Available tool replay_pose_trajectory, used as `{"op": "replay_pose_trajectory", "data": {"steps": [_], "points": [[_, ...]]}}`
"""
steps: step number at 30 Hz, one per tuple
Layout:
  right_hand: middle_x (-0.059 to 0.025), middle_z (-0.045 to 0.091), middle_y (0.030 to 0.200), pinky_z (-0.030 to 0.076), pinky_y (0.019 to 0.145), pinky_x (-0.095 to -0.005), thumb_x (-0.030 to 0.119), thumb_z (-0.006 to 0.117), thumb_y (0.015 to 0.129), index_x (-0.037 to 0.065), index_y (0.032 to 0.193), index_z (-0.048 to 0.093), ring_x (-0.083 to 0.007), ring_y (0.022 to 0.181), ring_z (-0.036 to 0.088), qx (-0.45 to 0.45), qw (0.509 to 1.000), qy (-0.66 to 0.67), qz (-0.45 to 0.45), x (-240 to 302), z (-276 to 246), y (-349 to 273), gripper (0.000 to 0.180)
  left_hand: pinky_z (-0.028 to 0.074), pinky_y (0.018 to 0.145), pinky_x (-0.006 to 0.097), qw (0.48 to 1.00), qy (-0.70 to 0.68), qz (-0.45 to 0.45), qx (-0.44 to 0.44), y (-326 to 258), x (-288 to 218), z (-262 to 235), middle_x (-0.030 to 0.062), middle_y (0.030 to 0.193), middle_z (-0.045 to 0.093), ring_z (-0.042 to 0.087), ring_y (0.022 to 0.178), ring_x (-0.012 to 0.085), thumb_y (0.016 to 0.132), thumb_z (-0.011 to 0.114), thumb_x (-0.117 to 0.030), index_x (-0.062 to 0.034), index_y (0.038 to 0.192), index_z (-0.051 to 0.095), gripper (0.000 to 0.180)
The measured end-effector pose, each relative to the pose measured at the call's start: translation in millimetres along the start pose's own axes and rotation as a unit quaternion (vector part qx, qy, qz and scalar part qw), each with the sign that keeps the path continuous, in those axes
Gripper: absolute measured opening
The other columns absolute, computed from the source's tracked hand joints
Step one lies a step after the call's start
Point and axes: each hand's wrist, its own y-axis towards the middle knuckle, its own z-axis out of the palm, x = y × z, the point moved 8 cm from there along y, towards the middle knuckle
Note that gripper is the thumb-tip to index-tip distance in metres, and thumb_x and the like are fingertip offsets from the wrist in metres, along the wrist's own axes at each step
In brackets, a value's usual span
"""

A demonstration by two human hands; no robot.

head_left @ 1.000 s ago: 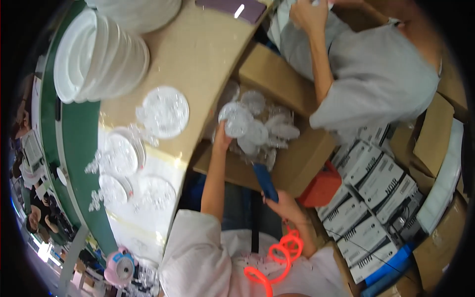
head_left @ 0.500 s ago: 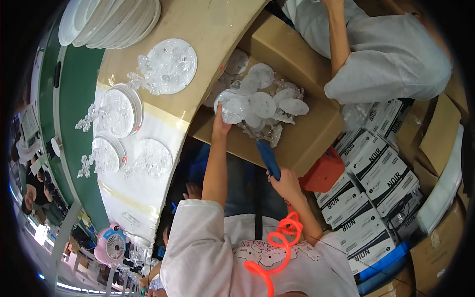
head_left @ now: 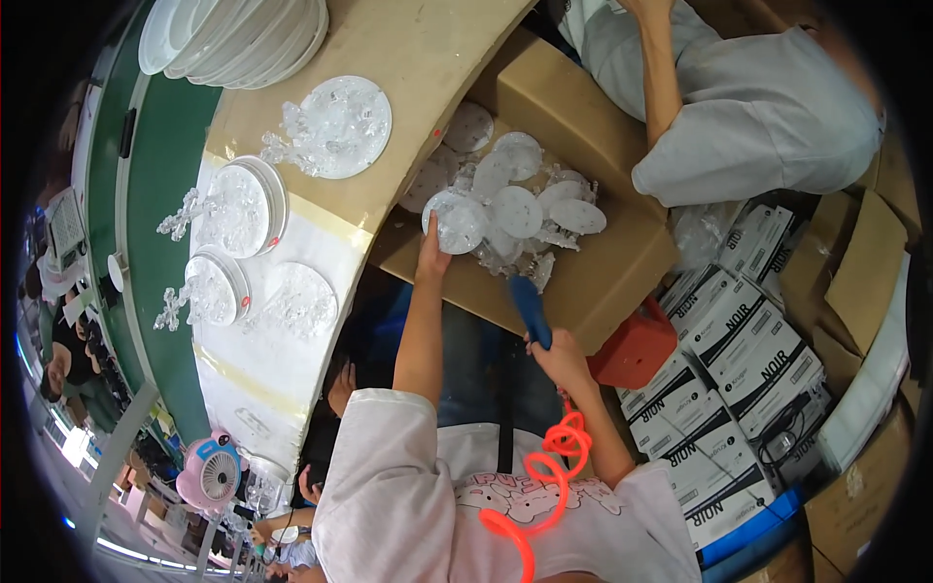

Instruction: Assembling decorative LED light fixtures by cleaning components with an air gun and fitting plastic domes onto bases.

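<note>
My left hand [head_left: 433, 255] grips the edge of a round clear plastic disc [head_left: 457, 222] above the near left part of an open cardboard box [head_left: 622, 291]. In my right hand [head_left: 559, 361], at the box's near edge, is a blue air blow gun [head_left: 530, 311], its front end toward the clear parts. From beside this hand an orange coiled hose [head_left: 567, 437] runs down over my shirt. Several more clear discs [head_left: 517, 212] with small attached pieces lie heaped in the box. My left fingertips are partly hidden by the disc.
On the curved table [head_left: 408, 58] at left stand white plates with clear parts [head_left: 340, 126] and a stack of white trays [head_left: 243, 44]. A red container [head_left: 637, 345] and white cartons [head_left: 743, 340] sit at right. Another person's forearm [head_left: 663, 78] is beyond the box.
The disc in my left hand has turned and separated from the heap beside it. The blow gun's front end has tipped slightly right. My view has shifted a little.
</note>
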Motion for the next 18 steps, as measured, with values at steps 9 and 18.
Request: {"op": "replay_pose_trajectory", "data": {"steps": [9, 18], "points": [[-0.019, 0.058, 0.06, 0.047, 0.057, -0.0381, 0.023, 0.055, 0.074, 0.007, 0.082, 0.064, -0.0318, 0.056, 0.059, 0.056, 0.998, -0.019, 0.011, -1, 4, 0, 0.02, 0.043, 0.089, 0.039, 0.998, 0.019, 0.029, -0.046, -9, -10, 10, 0.0114, 0.117, 0.051, 0.051, 0.105, 0.025, 0.085, 0.052, -0.037, -0.0013, 0.121, 0.04, 0.052], [-0.0154, 0.06, 0.063, 0.047, 0.061, -0.0378, 0.019, 0.054, 0.071, 0.007, 0.082, 0.064, -0.0281, 0.063, 0.061, 0.037, 0.994, -0.02, 0.098, 2, -17, -28, 0.019, 0.041, 0.09, 0.04, 0.999, -0.033, 0.036, 0.018, -25, 22, 21, 0.0092, 0.121, 0.047, 0.048, 0.109, 0.0247, 0.086, 0.052, -0.032, -0.0087, 0.126, 0.035, 0.049]]}}
